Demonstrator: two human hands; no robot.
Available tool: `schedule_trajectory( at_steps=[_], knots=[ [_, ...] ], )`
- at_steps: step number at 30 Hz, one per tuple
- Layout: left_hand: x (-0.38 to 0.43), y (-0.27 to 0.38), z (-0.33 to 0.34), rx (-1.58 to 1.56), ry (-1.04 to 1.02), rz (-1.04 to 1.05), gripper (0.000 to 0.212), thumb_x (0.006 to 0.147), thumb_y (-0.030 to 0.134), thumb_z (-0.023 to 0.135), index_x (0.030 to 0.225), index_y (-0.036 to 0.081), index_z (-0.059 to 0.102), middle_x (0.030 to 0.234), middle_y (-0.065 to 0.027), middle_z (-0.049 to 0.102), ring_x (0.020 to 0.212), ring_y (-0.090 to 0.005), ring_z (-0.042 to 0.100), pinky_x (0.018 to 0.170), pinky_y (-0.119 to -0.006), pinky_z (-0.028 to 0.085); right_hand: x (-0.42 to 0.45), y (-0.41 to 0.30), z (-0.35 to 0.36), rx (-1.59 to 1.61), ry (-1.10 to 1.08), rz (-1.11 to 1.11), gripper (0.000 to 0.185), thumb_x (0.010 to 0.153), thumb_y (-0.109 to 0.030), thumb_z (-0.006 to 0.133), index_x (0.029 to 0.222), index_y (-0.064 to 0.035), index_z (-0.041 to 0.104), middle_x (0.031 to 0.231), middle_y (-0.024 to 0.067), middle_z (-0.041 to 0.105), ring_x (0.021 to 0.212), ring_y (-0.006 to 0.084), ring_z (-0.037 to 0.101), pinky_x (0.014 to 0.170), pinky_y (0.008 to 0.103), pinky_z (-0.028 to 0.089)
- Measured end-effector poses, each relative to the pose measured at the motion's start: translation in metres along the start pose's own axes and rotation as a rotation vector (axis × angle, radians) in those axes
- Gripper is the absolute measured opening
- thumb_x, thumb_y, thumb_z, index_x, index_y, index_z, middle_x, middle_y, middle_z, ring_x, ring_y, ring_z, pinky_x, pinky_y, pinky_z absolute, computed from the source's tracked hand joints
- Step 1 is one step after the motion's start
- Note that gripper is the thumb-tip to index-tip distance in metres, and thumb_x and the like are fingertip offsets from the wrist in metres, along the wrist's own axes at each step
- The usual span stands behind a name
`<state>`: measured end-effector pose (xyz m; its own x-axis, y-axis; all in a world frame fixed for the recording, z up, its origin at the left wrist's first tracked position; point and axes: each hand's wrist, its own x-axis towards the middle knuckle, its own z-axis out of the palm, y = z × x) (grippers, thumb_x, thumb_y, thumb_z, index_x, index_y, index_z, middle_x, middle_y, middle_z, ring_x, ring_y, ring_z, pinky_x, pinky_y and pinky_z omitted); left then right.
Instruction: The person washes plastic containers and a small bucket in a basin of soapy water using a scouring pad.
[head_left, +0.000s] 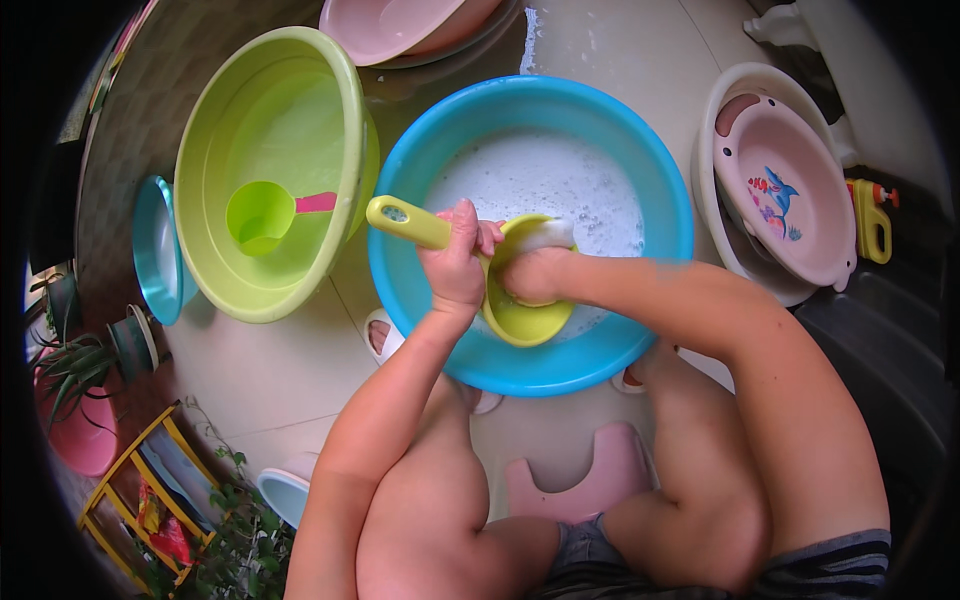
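Observation:
My left hand grips the handle of a yellow-green plastic dipper, tilted so its bowl opens towards me. Inside that bowl is my right hand, its fingers curled and mostly hidden. Something pale shows at the edge of the right hand, and white suds or a white pad lies at the bowl's upper rim; I cannot tell which. Both hands are over a large blue plastic basin between my feet. White foamy water lies in the basin.
A green tub with water and a green dipper stands at the left. Pink basins sit beyond it. Stacked pale basins are at right, near a yellow bottle. A pink stool is below me, plants lower left.

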<state>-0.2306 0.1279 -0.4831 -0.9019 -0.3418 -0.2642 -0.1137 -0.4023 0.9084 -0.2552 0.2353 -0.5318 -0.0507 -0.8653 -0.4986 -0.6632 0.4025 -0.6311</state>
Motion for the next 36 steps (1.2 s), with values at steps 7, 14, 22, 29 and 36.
schedule_trajectory(
  at_steps=[7,14,22,29,36],
  knots=[
    [0.015,0.005,-0.007,0.005,0.019,-0.092,0.033,0.09,0.022,0.05,0.062,0.006,0.042,0.052,-0.0043,0.041,0.052,-0.0169,0.047,0.067,-0.036,0.048,-0.014,-0.013,-0.046,-0.825,0.281,-0.334,0.02,0.073,-0.019,0.048,0.074,-0.0093,0.065,0.081,0.0074,0.063,0.082,0.0232,0.056,0.077,0.0351,0.04],
    [0.008,0.003,0.014,0.063,-0.001,-0.006,0.038,0.089,0.021,0.052,0.056,0.005,0.043,0.05,-0.0047,0.046,0.05,-0.0153,0.048,0.062,-0.032,0.048,-0.011,-0.001,0.012,-0.317,0.257,0.113,0.03,0.077,-0.027,0.05,0.097,-0.0064,0.059,0.104,0.0091,0.057,0.101,0.0224,0.05,0.091,0.0352,0.034],
    [0.006,0.005,-0.002,0.036,0.0,0.134,0.037,0.09,0.021,0.051,0.058,0.005,0.042,0.049,-0.0046,0.044,0.05,-0.0158,0.048,0.062,-0.035,0.048,-0.006,-0.067,-0.001,1.72,0.607,0.442,0.028,0.088,-0.026,0.036,0.102,-0.008,0.053,0.099,0.0061,0.055,0.092,0.0176,0.05,0.082,0.0293,0.038],
    [0.026,0.015,-0.001,0.107,0.011,-0.055,0.037,0.09,0.024,0.05,0.059,0.006,0.043,0.049,-0.0035,0.043,0.049,-0.0151,0.047,0.062,-0.033,0.048,-0.017,-0.022,0.02,0.487,0.211,0.226,0.028,0.08,-0.027,0.045,0.088,-0.0073,0.063,0.091,0.0061,0.06,0.09,0.0236,0.052,0.082,0.0324,0.041],
    [0.054,0.015,0.006,0.297,-0.023,-0.314,0.038,0.088,0.024,0.05,0.055,0.006,0.043,0.049,-0.0036,0.044,0.049,-0.0143,0.046,0.051,-0.029,0.04,-0.004,0.05,-0.055,-1.308,0.688,-0.747,0.007,0.069,-0.018,0.048,0.07,-0.0174,0.054,0.082,-0.0018,0.051,0.091,0.015,0.046,0.091,0.0292,0.033]
  ],
)
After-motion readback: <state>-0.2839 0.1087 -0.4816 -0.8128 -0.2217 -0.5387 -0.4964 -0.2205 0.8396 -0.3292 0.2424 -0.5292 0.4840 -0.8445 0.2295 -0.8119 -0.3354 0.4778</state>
